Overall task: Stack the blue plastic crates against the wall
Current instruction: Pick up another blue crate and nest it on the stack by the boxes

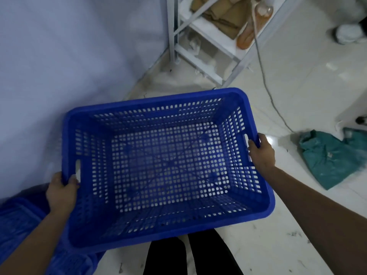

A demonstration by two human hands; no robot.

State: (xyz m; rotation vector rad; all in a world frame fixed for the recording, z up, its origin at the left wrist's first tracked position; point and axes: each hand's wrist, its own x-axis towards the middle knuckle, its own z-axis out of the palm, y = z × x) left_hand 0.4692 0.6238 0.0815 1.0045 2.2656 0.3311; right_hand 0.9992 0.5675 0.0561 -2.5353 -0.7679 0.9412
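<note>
1. Crate [168,167] in both hands, open side up and empty, carried clear of the floor [278,245] in front of my legs [190,257], with the wall [59,66] on my left.
2. My left hand [61,190] is closed around the rim at the short end, just below the handle slot, thumb hooked over the inner edge.
3. My right hand [262,152] is wrapped the same way on the opposite short end, fingers curled over the rim beside its slot.
4. To do this step well, I judge I should keep the crate level and turn left toward the blue crates [21,225] lying low at my left side, close by the wall.
5. I would line up the corners above the stack before lowering, so the base seats squarely instead of catching on one rim.
6. Letting both ends down together matters; if one hand drops first, the crate may tilt and jam.
7. The cable [264,80] trailing across the floor near the shelf rack [208,48] is worth stepping around.
8. Count: one crate in my hands; at least one more blue crate at lower left, though blur keeps me from telling how many are there.
9. One shelf rack, one green bag [329,157] on the floor to my right, one cable.
</note>
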